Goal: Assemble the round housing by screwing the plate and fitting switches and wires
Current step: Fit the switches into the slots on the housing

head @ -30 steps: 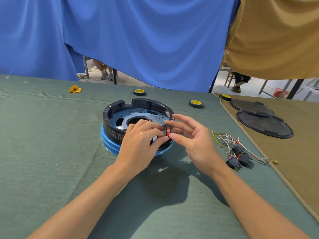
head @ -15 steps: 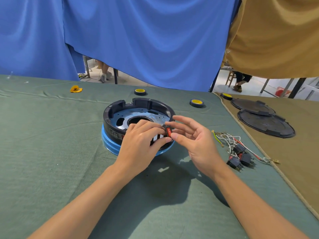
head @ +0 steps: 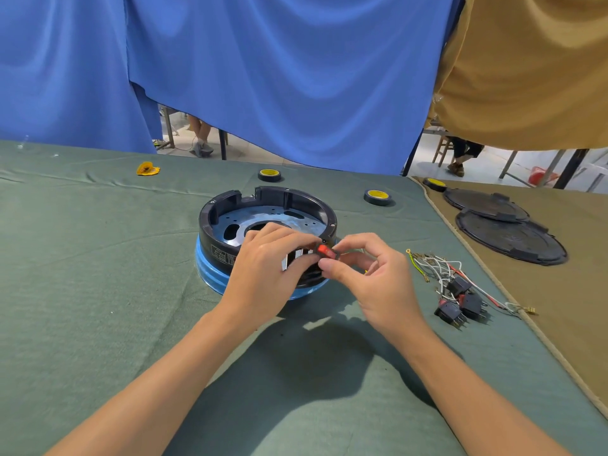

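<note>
A round black housing (head: 230, 205) with a silver plate (head: 227, 222) inside stands on a blue ring in the middle of the green cloth. My left hand (head: 266, 268) grips the housing's near wall, its fingers curled over the rim. My right hand (head: 371, 274) pinches a red rocker switch (head: 326, 251) between thumb and fingers, right at the housing's near-right wall. Loose wires (head: 434, 268) and three more black switches (head: 459, 301) lie to the right of my right hand.
Two tape rolls (head: 269, 175) (head: 377, 196) lie behind the housing, a third (head: 434, 183) on the tan cloth. Two black round lids (head: 506, 238) rest at the right. A yellow scrap (head: 147, 168) lies far left. Blue and tan curtains hang behind; a person's legs show underneath.
My right hand's fingers have curled in around the red switch, which now shows its red face upward. My left hand stays on the housing's near wall.
</note>
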`<control>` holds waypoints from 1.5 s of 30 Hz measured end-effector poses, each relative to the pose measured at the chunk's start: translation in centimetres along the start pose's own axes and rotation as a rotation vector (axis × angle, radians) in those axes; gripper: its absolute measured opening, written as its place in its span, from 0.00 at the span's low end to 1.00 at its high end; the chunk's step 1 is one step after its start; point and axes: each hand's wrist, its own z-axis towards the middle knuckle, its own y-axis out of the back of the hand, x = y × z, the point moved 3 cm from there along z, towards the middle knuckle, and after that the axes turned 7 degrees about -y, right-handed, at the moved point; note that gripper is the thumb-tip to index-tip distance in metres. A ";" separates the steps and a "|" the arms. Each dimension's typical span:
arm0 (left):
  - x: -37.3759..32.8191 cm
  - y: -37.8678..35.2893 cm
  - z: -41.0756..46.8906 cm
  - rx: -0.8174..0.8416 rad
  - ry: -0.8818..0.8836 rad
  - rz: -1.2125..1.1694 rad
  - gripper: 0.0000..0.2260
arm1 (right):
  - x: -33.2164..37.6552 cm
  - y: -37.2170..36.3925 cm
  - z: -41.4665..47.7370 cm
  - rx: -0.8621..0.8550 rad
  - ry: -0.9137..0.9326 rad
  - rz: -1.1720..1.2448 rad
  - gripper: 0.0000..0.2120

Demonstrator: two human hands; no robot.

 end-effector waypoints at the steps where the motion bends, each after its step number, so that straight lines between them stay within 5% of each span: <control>1: -0.1 0.0 0.1 -0.026 0.033 -0.042 0.08 | 0.0 -0.1 -0.1 -0.002 -0.009 0.034 0.12; 4: -0.6 0.0 0.2 -0.099 0.141 -0.173 0.08 | 0.4 -0.5 -0.4 -0.037 0.012 0.101 0.13; 19: -1.5 -0.3 0.3 -0.075 0.094 -0.320 0.09 | 1.4 -0.6 -1.4 -0.091 0.154 0.090 0.10; 45: -1.6 -0.1 -0.3 -0.163 0.044 -0.240 0.09 | 1.2 -0.7 -1.6 -0.018 0.125 0.116 0.11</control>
